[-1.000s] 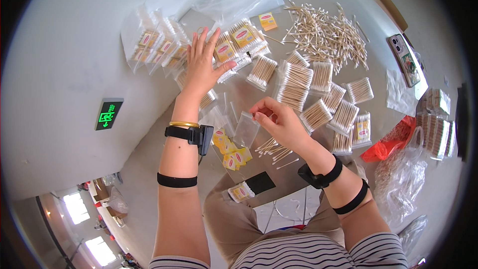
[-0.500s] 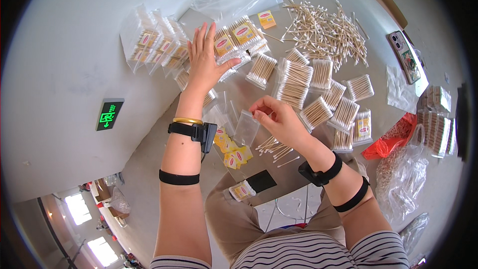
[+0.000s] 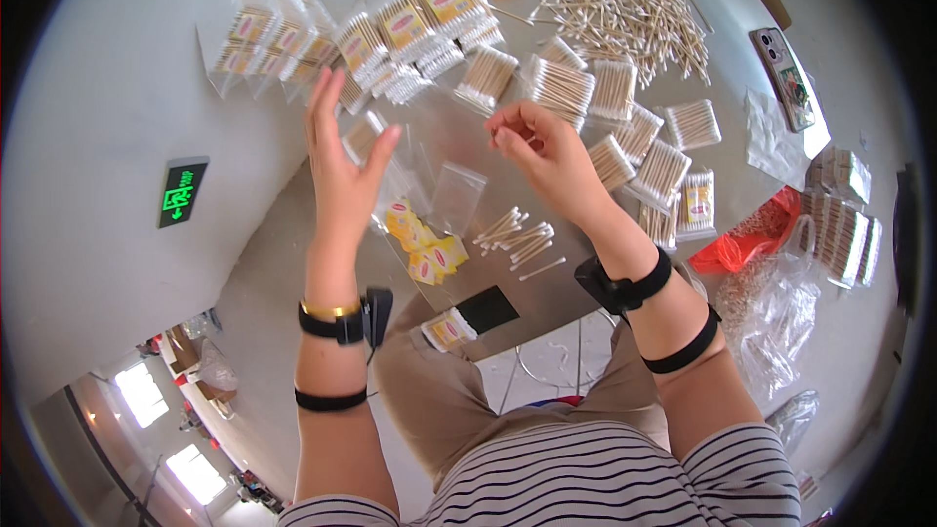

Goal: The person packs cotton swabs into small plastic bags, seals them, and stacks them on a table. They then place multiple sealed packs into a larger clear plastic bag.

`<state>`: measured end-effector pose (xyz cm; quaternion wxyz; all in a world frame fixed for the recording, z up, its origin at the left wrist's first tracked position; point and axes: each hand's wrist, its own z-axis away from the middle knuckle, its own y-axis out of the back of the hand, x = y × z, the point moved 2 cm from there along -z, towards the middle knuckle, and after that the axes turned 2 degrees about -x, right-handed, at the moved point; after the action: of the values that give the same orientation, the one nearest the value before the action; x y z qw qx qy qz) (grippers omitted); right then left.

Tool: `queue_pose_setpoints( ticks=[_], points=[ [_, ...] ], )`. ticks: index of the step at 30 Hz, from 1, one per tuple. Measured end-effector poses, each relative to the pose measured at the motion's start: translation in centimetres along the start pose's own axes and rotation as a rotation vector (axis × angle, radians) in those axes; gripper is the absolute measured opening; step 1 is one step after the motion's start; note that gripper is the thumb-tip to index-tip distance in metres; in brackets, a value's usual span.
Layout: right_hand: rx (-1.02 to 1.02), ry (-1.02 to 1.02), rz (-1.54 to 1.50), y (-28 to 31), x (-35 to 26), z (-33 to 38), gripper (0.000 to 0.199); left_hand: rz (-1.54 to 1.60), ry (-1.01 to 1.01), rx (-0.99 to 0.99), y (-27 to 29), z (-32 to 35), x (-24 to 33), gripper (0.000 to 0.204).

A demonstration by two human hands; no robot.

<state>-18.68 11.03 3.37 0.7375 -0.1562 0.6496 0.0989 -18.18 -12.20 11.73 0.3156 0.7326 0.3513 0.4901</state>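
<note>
Cotton swabs [image 3: 517, 237] lie loose in a small cluster near the desk's [image 3: 508, 151] front edge, just below our right hand [image 3: 547, 151]. We see this hand raised over the desk's middle, fingers curled and pinched together; whether they grip anything we cannot tell. Our left hand [image 3: 342, 161] is lifted beside it, fingers spread and empty, above small clear bags [image 3: 454, 195] lying flat. Yellow label cards [image 3: 420, 244] sit at the front edge, left of the loose swabs. Packed swab bags with labels [image 3: 390, 29] are ranked along the far left edge; unlabelled swab bundles [image 3: 625, 127] fill the middle and right. A large heap of loose swabs [image 3: 625, 5] occupies the far edge. A phone [image 3: 781, 78] lies near the right edge, and a red bag [image 3: 752, 234] hangs off the front right corner
</note>
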Motion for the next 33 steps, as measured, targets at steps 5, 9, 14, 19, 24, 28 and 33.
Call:
queue_pose_setpoints(
  ticks=[5, 9, 14, 19, 24, 28, 33],
  points=[
    [0.086, 0.060, -0.059, 0.4, -0.2, 0.0, 0.016, 0.071, 0.198, -0.157, -3.4, 12.4, 4.6, 0.038],
    [0.083, 0.074, -0.027, 0.2, -0.3, 0.4, 0.016, -0.014, 0.275, -0.147, -6.5, 16.6, 7.0, 0.032],
    [0.022, 0.026, 0.017, 0.4, -1.0, 1.0, 0.017, -0.044, 0.281, -0.127, -8.8, 16.2, 5.7, 0.021],
    [0.104, 0.124, -0.035, 0.6, -0.4, 0.7, 0.017, -0.170, 0.215, -0.202, -9.3, 14.4, 5.6, 0.015],
    [0.093, 0.106, -0.044, 1.2, -0.5, 0.2, 0.016, -0.070, 0.278, -0.180, -10.4, 14.1, 5.3, 0.013],
    [0.044, 0.092, -0.029, 1.6, -0.3, 0.1, 0.016, -0.125, 0.264, -0.179, -10.9, 14.4, 5.2, 0.011],
    [0.107, 0.140, -0.080, 1.6, -0.6, 0.3, 0.017, -0.181, 0.214, -0.205, -10.7, 14.4, 5.4, 0.011]
  ],
)
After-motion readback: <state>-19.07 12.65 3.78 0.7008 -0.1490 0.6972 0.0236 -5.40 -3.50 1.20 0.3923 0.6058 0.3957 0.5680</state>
